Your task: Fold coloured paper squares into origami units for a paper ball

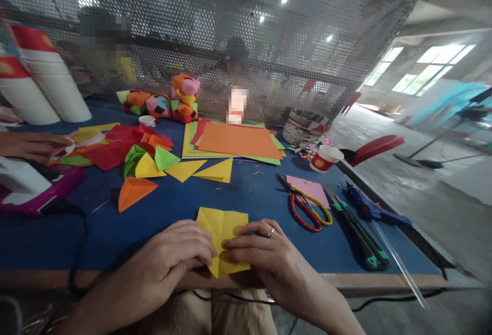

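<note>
A square of yellow origami paper point(221, 222) with crossing crease lines lies near the table's front edge. My left hand point(180, 245) holds its left side, fingers curled over the paper. On the right side my right hand point(261, 248), with a ring on one finger, grips the same sheet, its fingers reaching across the top. Both thumbs are mostly hidden. Beyond the sheet are two folded yellow paper pieces point(215, 171) and an orange folded piece point(136, 191). Green folded pieces point(134, 160) sit beside them.
Scissors point(307, 209), a green utility knife point(359, 232) and a blue glue gun point(374, 209) lie to the right. A coloured paper stack point(238, 140), a paper cup point(326, 158) and a basket point(305, 126) stand behind. Another person's hand point(33, 146) is at left, by a purple device point(65, 184).
</note>
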### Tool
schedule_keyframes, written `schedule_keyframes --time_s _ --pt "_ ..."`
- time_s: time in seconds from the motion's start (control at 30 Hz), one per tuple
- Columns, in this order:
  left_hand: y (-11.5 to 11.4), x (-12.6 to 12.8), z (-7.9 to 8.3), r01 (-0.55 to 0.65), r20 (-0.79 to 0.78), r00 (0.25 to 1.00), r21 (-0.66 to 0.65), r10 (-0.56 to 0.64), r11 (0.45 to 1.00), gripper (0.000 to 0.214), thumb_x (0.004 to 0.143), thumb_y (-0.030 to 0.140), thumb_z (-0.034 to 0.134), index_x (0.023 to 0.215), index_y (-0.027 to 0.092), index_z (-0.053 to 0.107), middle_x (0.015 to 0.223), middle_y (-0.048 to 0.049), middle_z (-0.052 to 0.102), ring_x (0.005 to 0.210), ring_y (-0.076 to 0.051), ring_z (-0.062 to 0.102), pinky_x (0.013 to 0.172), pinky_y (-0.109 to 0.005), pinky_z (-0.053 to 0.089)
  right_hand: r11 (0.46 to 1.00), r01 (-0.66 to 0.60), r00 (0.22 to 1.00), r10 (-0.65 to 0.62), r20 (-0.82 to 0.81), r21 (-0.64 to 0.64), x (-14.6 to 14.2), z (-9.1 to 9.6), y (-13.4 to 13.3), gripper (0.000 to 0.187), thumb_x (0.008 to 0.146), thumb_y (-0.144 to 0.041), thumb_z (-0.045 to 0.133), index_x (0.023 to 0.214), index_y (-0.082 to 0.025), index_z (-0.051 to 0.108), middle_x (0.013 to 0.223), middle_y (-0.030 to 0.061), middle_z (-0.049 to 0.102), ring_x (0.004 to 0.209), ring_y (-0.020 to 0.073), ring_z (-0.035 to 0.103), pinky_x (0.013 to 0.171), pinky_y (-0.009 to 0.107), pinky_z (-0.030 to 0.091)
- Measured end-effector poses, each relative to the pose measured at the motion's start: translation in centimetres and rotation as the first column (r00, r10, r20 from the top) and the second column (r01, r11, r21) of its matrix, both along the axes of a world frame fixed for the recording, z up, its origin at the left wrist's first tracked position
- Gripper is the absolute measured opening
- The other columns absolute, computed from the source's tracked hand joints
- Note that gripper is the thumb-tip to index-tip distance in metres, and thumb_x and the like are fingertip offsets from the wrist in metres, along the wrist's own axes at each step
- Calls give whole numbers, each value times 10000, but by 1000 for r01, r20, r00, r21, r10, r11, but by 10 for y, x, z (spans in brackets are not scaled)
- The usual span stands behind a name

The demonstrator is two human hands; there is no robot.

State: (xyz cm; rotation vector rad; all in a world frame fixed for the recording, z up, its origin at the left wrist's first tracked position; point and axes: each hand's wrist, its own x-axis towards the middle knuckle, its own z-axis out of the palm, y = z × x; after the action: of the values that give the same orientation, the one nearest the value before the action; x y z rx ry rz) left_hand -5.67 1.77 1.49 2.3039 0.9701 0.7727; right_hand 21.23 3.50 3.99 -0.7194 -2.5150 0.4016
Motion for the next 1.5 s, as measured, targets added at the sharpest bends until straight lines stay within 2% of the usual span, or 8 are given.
schedule_keyframes --time_s 0.2,0.37,0.53,0.7,0.8,0.93,1.17,1.5 --pt "1 2 2 -49 59 997 -92 54 995 255 1013 193 503 1004 296 735 1057 10 775 1151 -172 668 1070 -322 492 988 12 996 -25 -86 -152 2 -1 2 405 1005 -37 469 1282 -262 660 1120 19 768 1086 148 677 920 279 520" --pt "3 3 4 -39 54 998 -55 42 998 250 1006 183 513 982 301 731 1016 41 778 1095 -148 685 1093 -303 468 958 17 985 -65 -159 -285 1 -6 6 277 973 -6 543 1058 -240 667 1117 -20 763 1087 124 677 1002 277 475" --pt "4 3 5 -52 -22 998 25 52 998 285 996 120 482 967 294 705 981 64 769 1013 -134 698 1193 -354 374 965 -23 984 -24 -174 -262 1 -6 8 166 1004 -83 591 965 -226 667 1100 -7 783 1071 139 698 991 301 472" --pt "5 7 10 -83 63 994 -153 94 985 213 1002 241 526 936 275 726 991 9 762 995 -163 688 977 -285 524 968 -4 983 -41 -177 -250 1 -7 9 122 1037 -225 597 1003 -232 714 1089 13 784 1056 157 703 960 311 496" --pt "7 8 13 -103 100 986 -256 132 961 173 979 303 573 930 282 738 967 10 753 944 -152 693 858 -235 537 959 8 979 -65 -193 -284 -2 -9 9 112 1035 -240 603 1023 -237 715 1054 0 781 1038 164 697 958 323 478" --pt "11 8 14 -136 114 977 -307 179 942 147 952 340 603 924 281 736 914 24 750 851 -143 703 779 -215 538 945 17 973 -91 -214 -327 -6 -11 9 70 1011 -215 642 981 -227 705 991 -14 767 986 160 681 936 319 455" --pt "13 17 14 -214 63 970 -229 233 950 168 945 323 583 828 265 689 820 40 718 771 -138 677 705 -218 510 930 125 950 -213 -230 -345 -16 -10 7 121 958 -178 719 856 -217 667 871 -57 722 850 127 622 825 283 407" --pt "12 30 5 -253 53 966 -1 252 968 136 922 221 615 797 263 648 818 57 686 830 -145 629 774 -255 472 909 344 903 -388 -182 -235 -31 -21 -2 227 840 -69 781 819 -205 600 890 -12 665 915 198 557 794 333 394"
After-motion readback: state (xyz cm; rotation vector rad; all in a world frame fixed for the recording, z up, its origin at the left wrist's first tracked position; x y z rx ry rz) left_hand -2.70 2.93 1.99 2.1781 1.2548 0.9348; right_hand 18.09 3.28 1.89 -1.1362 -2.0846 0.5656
